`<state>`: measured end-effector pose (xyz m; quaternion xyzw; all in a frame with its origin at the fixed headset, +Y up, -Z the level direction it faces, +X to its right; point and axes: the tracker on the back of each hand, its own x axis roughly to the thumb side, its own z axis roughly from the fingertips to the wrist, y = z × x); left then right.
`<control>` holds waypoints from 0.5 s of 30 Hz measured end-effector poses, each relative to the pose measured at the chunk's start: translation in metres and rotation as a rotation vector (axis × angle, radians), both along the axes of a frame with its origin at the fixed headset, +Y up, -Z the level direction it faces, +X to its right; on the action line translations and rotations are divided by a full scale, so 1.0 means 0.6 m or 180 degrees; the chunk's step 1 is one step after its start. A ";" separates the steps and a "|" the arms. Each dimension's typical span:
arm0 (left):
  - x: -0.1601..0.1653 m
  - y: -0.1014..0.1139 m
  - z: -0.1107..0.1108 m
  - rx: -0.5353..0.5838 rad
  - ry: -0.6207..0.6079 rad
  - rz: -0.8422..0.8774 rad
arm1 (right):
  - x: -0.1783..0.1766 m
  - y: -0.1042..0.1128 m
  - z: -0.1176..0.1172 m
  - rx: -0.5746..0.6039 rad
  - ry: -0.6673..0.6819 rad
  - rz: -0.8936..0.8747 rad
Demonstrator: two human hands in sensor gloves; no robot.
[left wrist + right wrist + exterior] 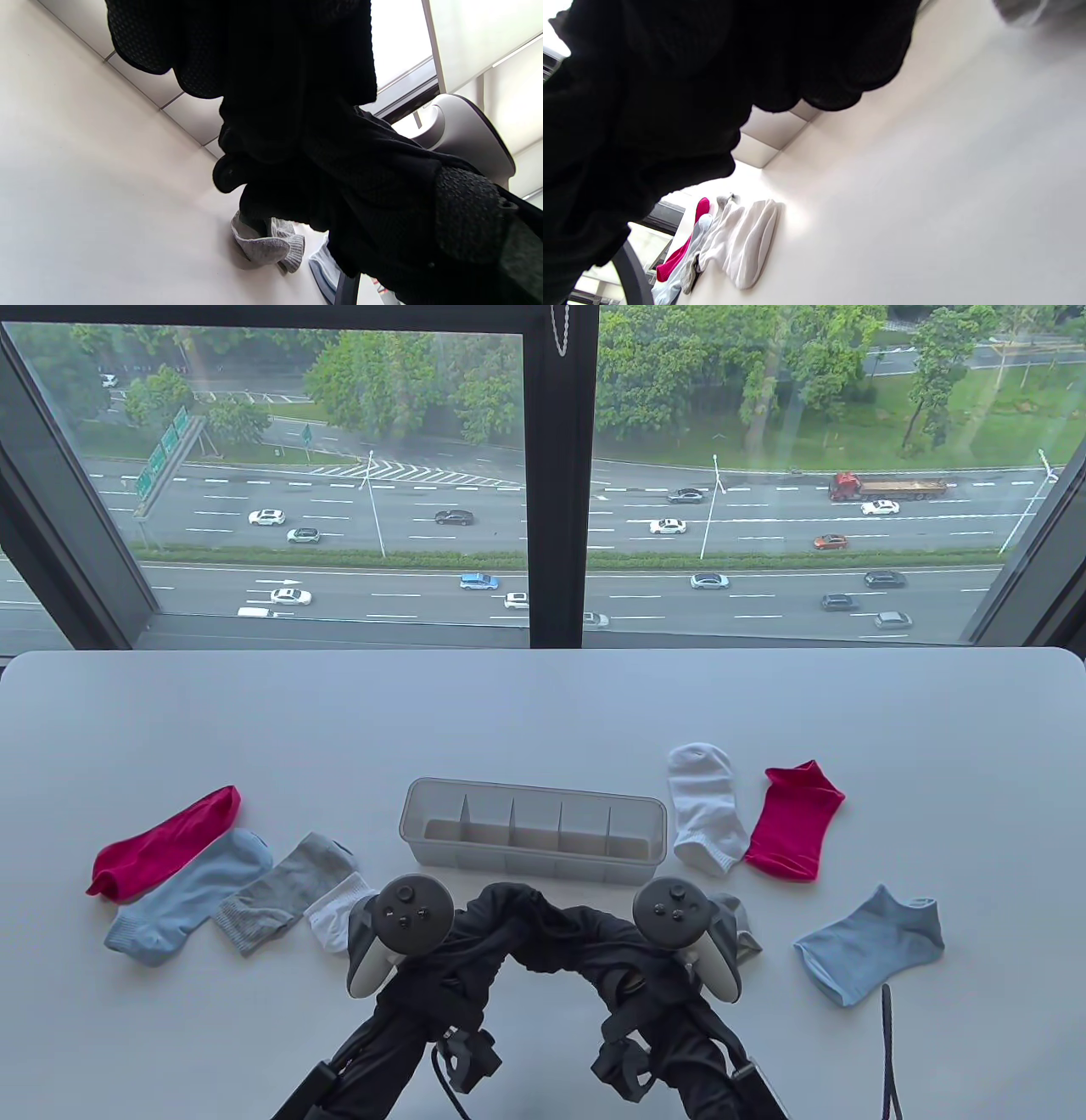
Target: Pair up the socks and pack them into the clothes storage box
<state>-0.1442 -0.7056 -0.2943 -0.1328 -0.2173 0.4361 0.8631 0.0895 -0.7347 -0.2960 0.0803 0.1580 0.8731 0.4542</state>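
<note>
A dark bundle of black socks [543,937] arches between my two hands just in front of the clear divided storage box [533,861]. My left hand [454,942] grips its left end and my right hand [632,954] grips its right end; the trackers hide my fingers from above. In the left wrist view, gloved fingers [271,169] curl into the black fabric. On the left lie a red sock [161,840], a light blue sock [191,895], a grey sock [284,891] and a white sock [335,912]. On the right lie a white sock [704,806], a red sock [796,821] and a light blue sock [874,942].
Another grey sock [742,929] peeks out under my right hand and shows as a grey sock [267,245] in the left wrist view. The white table [543,712] ends at a window. A black cord [887,1052] hangs at the front right.
</note>
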 end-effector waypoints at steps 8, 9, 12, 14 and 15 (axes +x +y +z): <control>-0.003 -0.002 0.002 0.0012 0.0108 -0.0240 | 0.029 0.013 -0.002 -0.0077 -0.0152 -0.0760; -0.005 -0.004 0.002 0.0045 0.0186 -0.0217 | 0.029 0.011 -0.002 -0.0153 -0.0103 -0.0929; -0.003 -0.005 0.000 0.0000 0.0268 0.0177 | 0.014 -0.004 0.000 -0.0372 0.0351 -0.0893; 0.000 -0.007 0.003 -0.0126 0.0348 0.0375 | 0.009 -0.002 0.001 -0.0243 0.0237 -0.0730; -0.001 -0.009 0.004 -0.0131 0.0397 0.0300 | 0.011 0.003 0.001 -0.0178 0.0097 -0.0781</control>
